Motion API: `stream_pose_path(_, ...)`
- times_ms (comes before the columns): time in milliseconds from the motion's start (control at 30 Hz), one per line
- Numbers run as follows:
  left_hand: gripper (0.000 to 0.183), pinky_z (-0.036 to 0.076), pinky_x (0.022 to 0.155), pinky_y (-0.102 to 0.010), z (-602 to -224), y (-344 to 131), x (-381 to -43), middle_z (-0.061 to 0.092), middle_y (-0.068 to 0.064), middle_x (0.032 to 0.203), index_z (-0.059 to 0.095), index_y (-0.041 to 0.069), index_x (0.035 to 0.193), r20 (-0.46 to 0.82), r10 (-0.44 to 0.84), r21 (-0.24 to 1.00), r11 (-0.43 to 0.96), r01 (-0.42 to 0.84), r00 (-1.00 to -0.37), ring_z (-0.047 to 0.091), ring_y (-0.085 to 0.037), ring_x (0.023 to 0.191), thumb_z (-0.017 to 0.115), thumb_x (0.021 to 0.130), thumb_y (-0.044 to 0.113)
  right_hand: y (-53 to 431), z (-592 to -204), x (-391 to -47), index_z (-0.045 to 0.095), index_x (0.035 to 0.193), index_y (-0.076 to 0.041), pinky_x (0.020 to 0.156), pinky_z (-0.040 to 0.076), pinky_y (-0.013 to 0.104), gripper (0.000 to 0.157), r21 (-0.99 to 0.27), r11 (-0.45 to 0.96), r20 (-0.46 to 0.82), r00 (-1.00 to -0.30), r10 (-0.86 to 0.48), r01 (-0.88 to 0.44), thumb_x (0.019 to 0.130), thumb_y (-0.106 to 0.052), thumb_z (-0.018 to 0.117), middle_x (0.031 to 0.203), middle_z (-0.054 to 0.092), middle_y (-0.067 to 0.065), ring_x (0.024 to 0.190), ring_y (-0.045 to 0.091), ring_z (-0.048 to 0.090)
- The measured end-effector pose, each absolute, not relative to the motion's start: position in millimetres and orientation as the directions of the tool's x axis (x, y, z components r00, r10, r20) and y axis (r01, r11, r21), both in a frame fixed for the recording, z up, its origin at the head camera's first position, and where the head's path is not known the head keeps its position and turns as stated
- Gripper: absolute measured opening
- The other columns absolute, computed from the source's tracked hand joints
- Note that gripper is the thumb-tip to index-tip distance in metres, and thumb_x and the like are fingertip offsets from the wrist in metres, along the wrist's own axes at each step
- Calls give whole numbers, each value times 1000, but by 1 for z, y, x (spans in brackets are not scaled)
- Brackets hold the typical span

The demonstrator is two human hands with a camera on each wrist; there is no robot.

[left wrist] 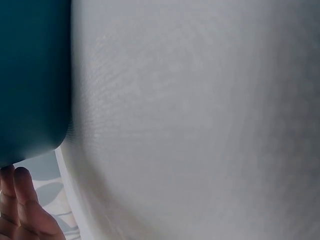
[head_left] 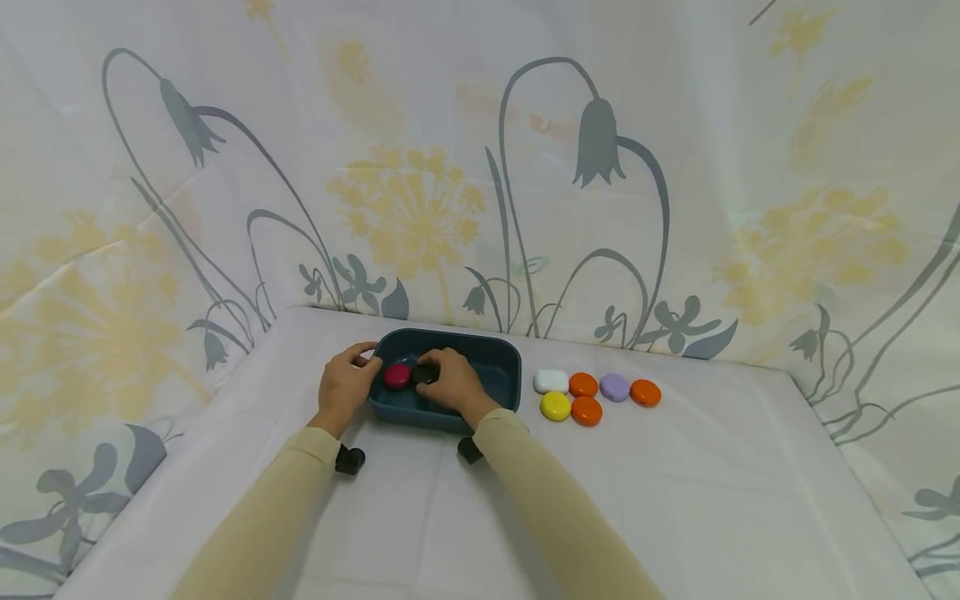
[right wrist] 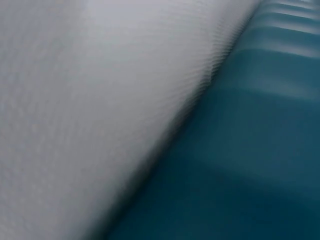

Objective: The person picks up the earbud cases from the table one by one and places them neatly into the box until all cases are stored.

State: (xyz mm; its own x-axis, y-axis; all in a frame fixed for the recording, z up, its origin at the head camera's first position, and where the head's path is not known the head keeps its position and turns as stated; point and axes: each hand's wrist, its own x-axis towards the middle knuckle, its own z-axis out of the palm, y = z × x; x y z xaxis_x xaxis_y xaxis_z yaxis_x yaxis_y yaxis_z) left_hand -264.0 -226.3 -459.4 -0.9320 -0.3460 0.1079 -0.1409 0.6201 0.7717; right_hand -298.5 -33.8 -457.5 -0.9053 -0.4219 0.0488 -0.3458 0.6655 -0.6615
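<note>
A dark blue rectangular box [head_left: 501, 375] stands on the white cloth. At its left end my left hand [head_left: 347, 385] holds the wall, thumb by the rim; two fingers [left wrist: 25, 192] touch the outer side in the left wrist view. Inside the box, my right hand [head_left: 457, 387] pinches a black round piece [head_left: 424, 373] between thumb and fingers. A dark red round piece [head_left: 397, 377] lies in the box just left of it. The right wrist view shows the box's outer wall [right wrist: 250, 150] and cloth, without the hand.
Right of the box lie several glossy pieces: white [head_left: 551, 382], yellow [head_left: 556, 406], lilac [head_left: 615, 387] and orange ones [head_left: 587, 411]. A flower-printed curtain [head_left: 465, 167] rises behind the table. Black wrist mounts [head_left: 349, 460] hang under both sleeves.
</note>
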Motion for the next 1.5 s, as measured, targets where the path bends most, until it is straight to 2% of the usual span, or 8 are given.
stream_pose_path(267, 39, 42, 67, -28, -458, -223, -266, 66, -10, 100, 64, 21, 126, 123, -333, 777, 618, -118, -935, 56, -24, 85, 56, 89, 32, -29, -450, -297, 64, 122, -19, 94, 48, 38, 40, -677, 622, 148, -901, -409, -394, 83, -26, 72, 121, 59, 6, 108, 21, 57)
stream_pose_path(700, 39, 42, 64, -27, -457, -223, -262, 68, -10, 102, 64, 22, 126, 131, -323, 758, 642, -115, -937, 57, -24, 83, 56, 88, 31, -25, -439, -291, 62, 124, -20, 93, 49, 37, 41, -716, 559, 193, -889, -416, -417, 84, -26, 72, 122, 59, 4, 107, 20, 58)
stream_pose_path(1500, 38, 42, 63, -28, -463, -227, -263, 67, -10, 100, 65, 22, 124, 145, -321, 762, 639, -101, -936, 57, -24, 82, 56, 89, 31, -3, -428, -281, 62, 122, -18, 90, 49, 40, 40, -751, 527, 182, -892, -414, -398, 84, -26, 72, 125, 58, 5, 107, 24, 58)
